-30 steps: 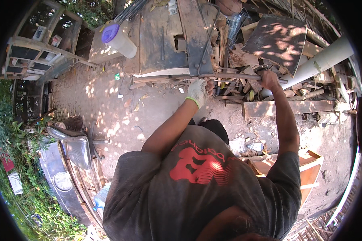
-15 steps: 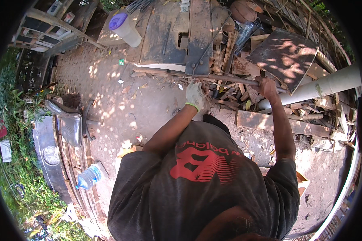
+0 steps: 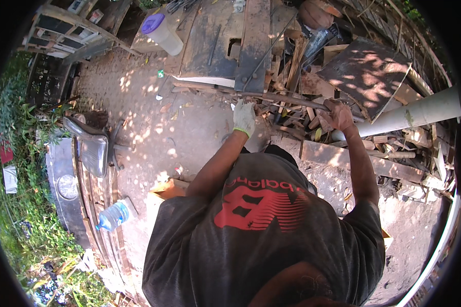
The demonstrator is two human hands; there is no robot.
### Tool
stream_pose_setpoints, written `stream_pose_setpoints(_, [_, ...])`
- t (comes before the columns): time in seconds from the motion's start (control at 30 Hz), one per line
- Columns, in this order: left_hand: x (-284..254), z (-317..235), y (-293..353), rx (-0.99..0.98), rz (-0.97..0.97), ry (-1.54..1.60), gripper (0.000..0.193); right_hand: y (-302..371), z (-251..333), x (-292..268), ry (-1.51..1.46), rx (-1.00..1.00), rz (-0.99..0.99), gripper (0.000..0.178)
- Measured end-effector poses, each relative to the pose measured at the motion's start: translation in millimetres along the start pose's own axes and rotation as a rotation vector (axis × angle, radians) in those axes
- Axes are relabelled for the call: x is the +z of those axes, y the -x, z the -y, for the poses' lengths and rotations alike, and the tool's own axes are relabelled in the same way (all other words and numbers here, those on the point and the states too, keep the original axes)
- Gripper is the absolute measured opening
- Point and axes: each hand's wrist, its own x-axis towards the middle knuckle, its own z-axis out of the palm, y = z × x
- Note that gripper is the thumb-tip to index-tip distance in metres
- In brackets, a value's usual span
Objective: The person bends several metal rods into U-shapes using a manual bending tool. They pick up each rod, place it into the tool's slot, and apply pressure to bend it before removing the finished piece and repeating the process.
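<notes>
My left hand (image 3: 245, 116), in a pale knitted glove, is at the front edge of the wooden bench (image 3: 200, 61), just below a dark metal plate (image 3: 251, 79). Its fingers are curled, and what they grip is hidden. My bare right hand (image 3: 339, 114) is closed over a long metal bar (image 3: 297, 100) near its right part. The bar runs sideways from the plate's lower edge toward the wood pile. Across the plate and bench lies a thin bent metal rod (image 3: 266, 56).
A clear jug with a purple lid (image 3: 164, 36) stands at the bench's left. Scrap wood (image 3: 363, 153), a dark board (image 3: 366, 74) and a thick pale pipe (image 3: 420, 112) crowd the right. At left are a chair (image 3: 93, 148) and a water bottle (image 3: 112, 217).
My right hand has loosened from a tight fist and turned on the bar, its fingers showing more over it. My left hand stays by the bench edge. The whole view has shifted slightly.
</notes>
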Motion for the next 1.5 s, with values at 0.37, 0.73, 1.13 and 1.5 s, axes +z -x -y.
stream_pose_setpoints(0.37, [-0.1,-3.8,-1.3,-0.041,0.051,0.073,0.022,29.5,18.5,34.0,-0.092,0.103,0.044,0.038])
stream_pose_setpoints(0.73, [-0.5,-13.3,0.6,-0.186,0.148,0.269,0.016,15.9,4.1,40.5,-0.118,0.069,0.03,0.04])
stream_pose_setpoints(1.13, [-8.5,-16.4,-2.5,-0.316,0.128,0.374,0.012,49.2,63.3,43.7,-0.092,0.172,-0.117,0.036])
stream_pose_setpoints(1.5, [-20.1,-18.8,-11.8,-0.292,0.176,0.163,0.015,74.3,90.3,51.4,0.02,0.361,-0.02,0.038])
